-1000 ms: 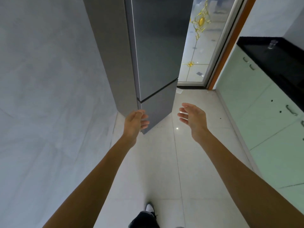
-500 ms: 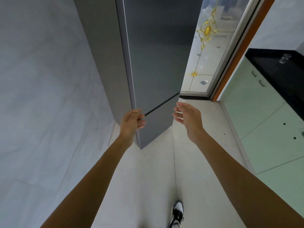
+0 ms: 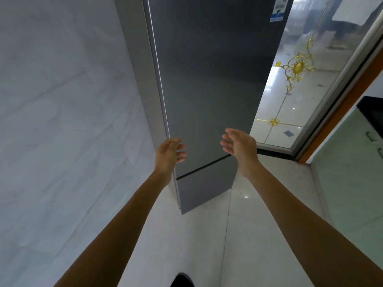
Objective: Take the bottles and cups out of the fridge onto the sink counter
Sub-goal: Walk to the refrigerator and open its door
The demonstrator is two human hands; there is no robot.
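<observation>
Two large masses fill the view: the pale wall at left and the tall grey fridge at centre, both of its doors closed. A dark seam divides the upper door from the lower door. No bottles or cups show; they are judged to lie behind the upper door, straight ahead of both hands. The tiled floor runs to a glass door at right, beside green cabinets carrying the dark surface, which is well apart from the fridge, to the person's right.

The left hand is loosely curved and holds nothing, its fingertips at the upper door's left vertical edge; contact cannot be settled. The right hand is spread, palm turned inward, in front of the door face and grasping nothing. Since the edge runs vertically and lies nearest the left hand, that hand is judged better placed to pull the door open. A dark shoe shows at the bottom.
</observation>
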